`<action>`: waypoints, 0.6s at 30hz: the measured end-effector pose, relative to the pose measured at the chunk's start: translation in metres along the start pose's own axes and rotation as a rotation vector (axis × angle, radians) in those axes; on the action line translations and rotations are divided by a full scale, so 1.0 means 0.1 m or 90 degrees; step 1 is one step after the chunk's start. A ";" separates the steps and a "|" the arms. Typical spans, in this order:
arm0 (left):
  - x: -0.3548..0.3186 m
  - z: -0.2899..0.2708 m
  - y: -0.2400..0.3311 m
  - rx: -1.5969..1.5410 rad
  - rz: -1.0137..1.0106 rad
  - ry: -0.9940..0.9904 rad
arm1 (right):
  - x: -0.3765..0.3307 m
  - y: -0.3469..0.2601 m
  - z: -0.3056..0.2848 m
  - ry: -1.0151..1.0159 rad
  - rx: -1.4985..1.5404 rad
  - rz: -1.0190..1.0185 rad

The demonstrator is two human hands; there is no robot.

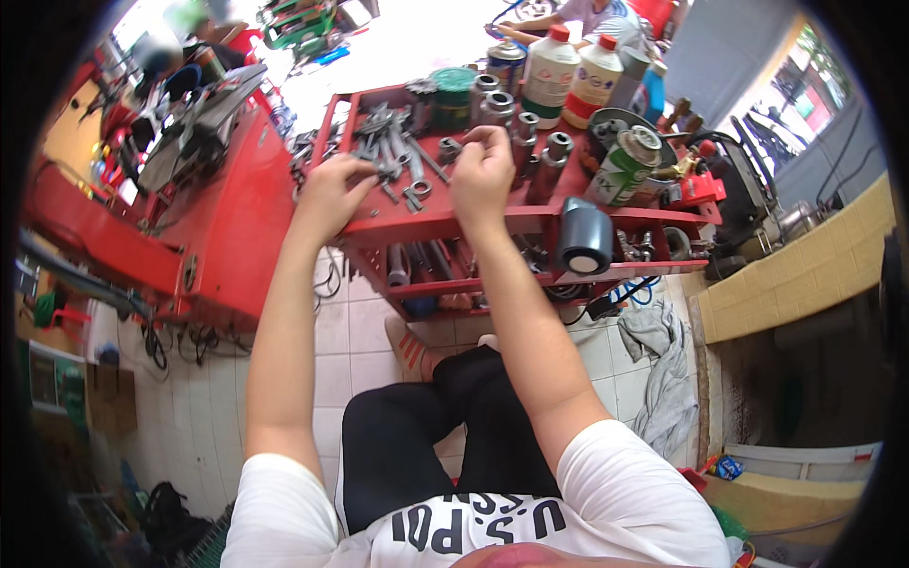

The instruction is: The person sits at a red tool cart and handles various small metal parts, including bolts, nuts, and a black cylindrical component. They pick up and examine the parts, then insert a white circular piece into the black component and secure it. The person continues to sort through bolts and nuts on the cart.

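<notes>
My left hand (333, 197) hovers at the left front corner of the red tool cart (407, 225), thumb and bent fingers apart, with nothing visible between them. Just beyond it lies a pile of combination wrenches (393, 147). Over the cart's middle is my right hand (483, 180), its fingers curled in toward the thumb; what they hold, if anything, is hidden. Beside its fingertips sits a small metal socket (449, 149). Tall steel sockets (549, 167) stand upright to the right of this hand, and a green tin (454, 98) is behind it.
White bottles with red caps (551, 76) stand at the cart's back, near a green-and-white can (625, 166). A dark cylindrical device (585, 237) sits on the front edge. Left is a red machine (237, 218); a grey cloth (658, 369) lies on the tiled floor. Another person (601, 21) is beyond.
</notes>
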State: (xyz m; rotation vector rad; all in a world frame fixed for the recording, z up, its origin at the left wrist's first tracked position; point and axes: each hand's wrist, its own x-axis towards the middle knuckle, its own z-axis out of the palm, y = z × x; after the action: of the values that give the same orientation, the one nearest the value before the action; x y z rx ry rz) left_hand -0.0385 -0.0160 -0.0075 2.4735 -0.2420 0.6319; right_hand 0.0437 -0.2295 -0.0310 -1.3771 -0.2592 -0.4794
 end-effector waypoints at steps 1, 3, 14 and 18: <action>0.01 0.00 0.04 -0.032 -0.033 0.005 | 0.03 0.03 0.00 -0.014 0.003 0.011; -0.04 -0.01 0.02 -0.061 -0.065 -0.002 | 0.02 0.04 0.02 -0.043 0.009 0.055; 0.06 -0.04 -0.04 0.081 -0.105 -0.217 | 0.07 0.05 0.06 -0.112 0.015 0.171; 0.10 0.01 0.01 0.126 -0.068 -0.227 | 0.09 0.07 0.04 -0.102 0.020 0.167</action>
State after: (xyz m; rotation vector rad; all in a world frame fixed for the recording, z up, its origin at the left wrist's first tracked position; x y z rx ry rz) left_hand -0.0294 -0.0175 -0.0025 2.7602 -0.1875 0.1722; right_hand 0.0552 -0.2263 -0.0327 -1.3968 -0.2113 -0.1466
